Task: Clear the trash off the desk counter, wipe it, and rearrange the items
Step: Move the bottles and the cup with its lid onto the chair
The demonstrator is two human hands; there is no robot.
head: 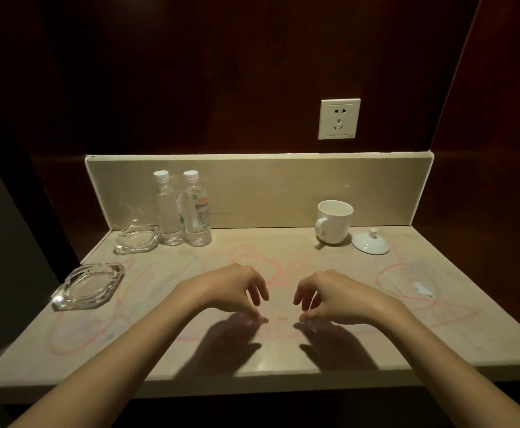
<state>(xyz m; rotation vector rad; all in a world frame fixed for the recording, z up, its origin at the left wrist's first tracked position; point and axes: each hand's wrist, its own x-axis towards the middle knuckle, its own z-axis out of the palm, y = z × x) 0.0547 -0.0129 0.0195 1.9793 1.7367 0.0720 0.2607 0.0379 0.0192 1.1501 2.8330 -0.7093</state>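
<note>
Hovering loosely curled and empty over the counter (283, 359) middle, left hand (234, 291) and right hand (336, 298), with the white scrap (422, 288) lying off right, nearer the right hand.

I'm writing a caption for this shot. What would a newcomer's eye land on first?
The two bare hands, left hand and right hand, hovering empty with curled fingers at centre. Next, pink scribbles looping across the pale counter. Then the white mug with its lid lying beside it, back right.
</note>
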